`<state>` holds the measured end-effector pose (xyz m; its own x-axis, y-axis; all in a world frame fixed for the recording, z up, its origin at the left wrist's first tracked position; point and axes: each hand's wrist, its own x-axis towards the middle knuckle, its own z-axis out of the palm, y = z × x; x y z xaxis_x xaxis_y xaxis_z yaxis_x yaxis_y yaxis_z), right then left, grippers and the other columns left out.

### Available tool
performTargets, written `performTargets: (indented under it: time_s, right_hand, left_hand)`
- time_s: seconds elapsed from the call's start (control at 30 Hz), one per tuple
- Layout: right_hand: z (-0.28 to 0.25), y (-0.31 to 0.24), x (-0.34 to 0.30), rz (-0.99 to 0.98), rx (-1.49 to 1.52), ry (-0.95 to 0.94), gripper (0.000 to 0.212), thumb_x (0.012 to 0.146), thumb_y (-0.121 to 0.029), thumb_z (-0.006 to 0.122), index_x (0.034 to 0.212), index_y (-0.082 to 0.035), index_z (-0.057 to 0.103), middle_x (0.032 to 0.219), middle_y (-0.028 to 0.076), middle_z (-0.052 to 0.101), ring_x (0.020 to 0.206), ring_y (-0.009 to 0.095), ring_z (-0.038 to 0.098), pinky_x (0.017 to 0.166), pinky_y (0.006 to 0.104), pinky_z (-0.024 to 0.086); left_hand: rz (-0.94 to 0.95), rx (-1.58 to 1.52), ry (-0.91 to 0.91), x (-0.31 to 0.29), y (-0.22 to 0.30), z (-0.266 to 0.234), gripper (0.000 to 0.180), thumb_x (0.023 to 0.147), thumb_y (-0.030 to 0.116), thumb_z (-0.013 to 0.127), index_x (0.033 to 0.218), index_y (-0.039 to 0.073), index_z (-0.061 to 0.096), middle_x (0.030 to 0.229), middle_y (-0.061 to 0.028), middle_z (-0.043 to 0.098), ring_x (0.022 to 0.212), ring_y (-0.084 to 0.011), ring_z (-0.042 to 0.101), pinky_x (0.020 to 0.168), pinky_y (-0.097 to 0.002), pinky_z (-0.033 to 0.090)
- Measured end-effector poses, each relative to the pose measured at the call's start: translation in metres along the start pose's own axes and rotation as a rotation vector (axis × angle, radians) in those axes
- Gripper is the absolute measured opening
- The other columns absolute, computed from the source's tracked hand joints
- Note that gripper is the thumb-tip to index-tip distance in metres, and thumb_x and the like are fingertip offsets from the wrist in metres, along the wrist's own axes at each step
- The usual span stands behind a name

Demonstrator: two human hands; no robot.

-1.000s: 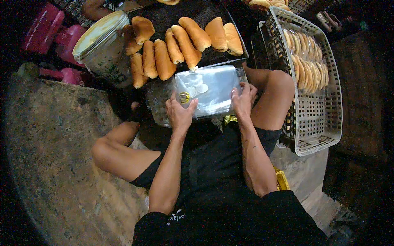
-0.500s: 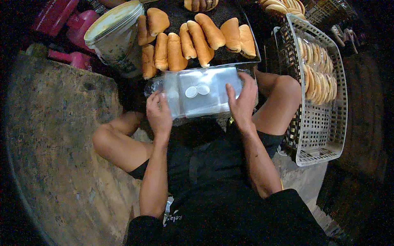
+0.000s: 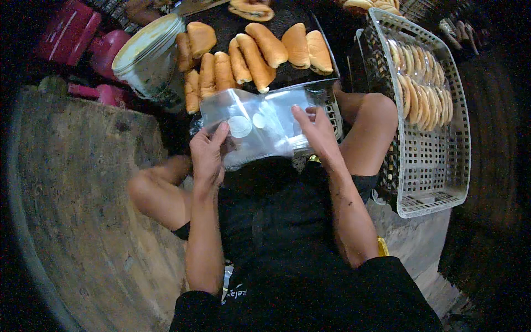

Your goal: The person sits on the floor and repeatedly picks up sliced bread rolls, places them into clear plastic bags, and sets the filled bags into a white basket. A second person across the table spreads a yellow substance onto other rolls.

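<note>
My left hand point(image 3: 207, 157) pinches the left side of a clear plastic bag point(image 3: 260, 144), thumb on top and fingers partly hidden beneath. Two pale round marks show on the plastic. The bag is raised and tilted over a stack of similar clear bags point(image 3: 298, 143) in front of my lap. My right hand point(image 3: 319, 133) hovers at or touches the stack's right part; its thumb and curled fingers stand apart, with no grip visible. Just beyond the plastic, several golden bread rolls point(image 3: 260, 63) lie on a dark tray point(image 3: 287, 74).
A white bucket point(image 3: 157, 66) stands left of the tray, near pink dumbbells point(image 3: 108, 50). On the right is a pale plastic crate point(image 3: 431, 171) holding packed flat round breads point(image 3: 423, 99). Another person's hand point(image 3: 146, 10) shows at the top left. My bent knees flank the bags.
The left hand has taken hold of a bag and lifted it, tilted, off the stack. My right hand has shifted slightly left, its fingers more curled. The far filled roll is no longer covered by fingers.
</note>
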<state>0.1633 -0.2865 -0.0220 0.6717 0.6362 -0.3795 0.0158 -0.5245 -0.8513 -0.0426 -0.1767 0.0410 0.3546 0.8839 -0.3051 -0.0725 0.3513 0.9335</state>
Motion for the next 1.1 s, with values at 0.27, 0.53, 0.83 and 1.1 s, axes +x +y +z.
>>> performTargets:
  time_s: [0.27, 0.53, 0.83, 1.1]
  right_hand:
    - [-0.013, -0.01, -0.019, -0.091, 0.504, 0.018, 0.039, 0.091, -0.027, 0.064, 0.112, 0.003, 0.054, 0.093, 0.009, 0.062, 0.075, 0.018, 0.062, 0.06, 0.0302, 0.051]
    - [-0.014, -0.006, 0.027, -0.498, -0.288, 0.612, 0.02, 0.091, -0.019, 0.059, 0.088, 0.001, 0.06, 0.082, 0.023, 0.065, 0.073, 0.041, 0.062, 0.065, 0.0461, 0.047]
    - [-0.003, 0.038, 0.04, -0.184, -0.508, 0.174, 0.048, 0.083, -0.039, 0.068, 0.106, 0.003, 0.057, 0.096, 0.025, 0.064, 0.092, 0.044, 0.061, 0.082, 0.0483, 0.048]
    - [-0.038, -0.045, 0.014, -0.631, -0.339, 0.57, 0.012, 0.086, -0.01, 0.063, 0.097, -0.005, 0.065, 0.091, 0.017, 0.066, 0.082, 0.037, 0.064, 0.071, 0.0433, 0.051]
  left_hand:
    - [0.047, 0.515, -0.116, 0.024, -0.032, -0.007, 0.028, 0.09, 0.02, 0.065, 0.108, -0.002, 0.062, 0.092, -0.0095, 0.068, 0.073, -0.0165, 0.063, 0.064, -0.0311, 0.052]
    - [0.517, 1.285, 0.401, 0.033, -0.077, 0.001, 0.089, 0.067, 0.045, 0.081, 0.135, 0.004, 0.04, 0.131, -0.0166, 0.043, 0.121, -0.0372, 0.037, 0.102, -0.0534, 0.029]
    - [0.679, 1.415, 0.005, 0.025, -0.078, 0.028, 0.097, 0.066, 0.057, 0.075, 0.139, 0.005, 0.037, 0.137, -0.0163, 0.038, 0.13, -0.0359, 0.027, 0.104, -0.0572, 0.022]
    - [0.649, 1.459, 0.155, 0.016, -0.084, 0.021, 0.122, 0.058, 0.069, 0.073, 0.145, -0.002, 0.024, 0.146, -0.0174, 0.027, 0.137, -0.0391, 0.018, 0.109, -0.0627, 0.011]
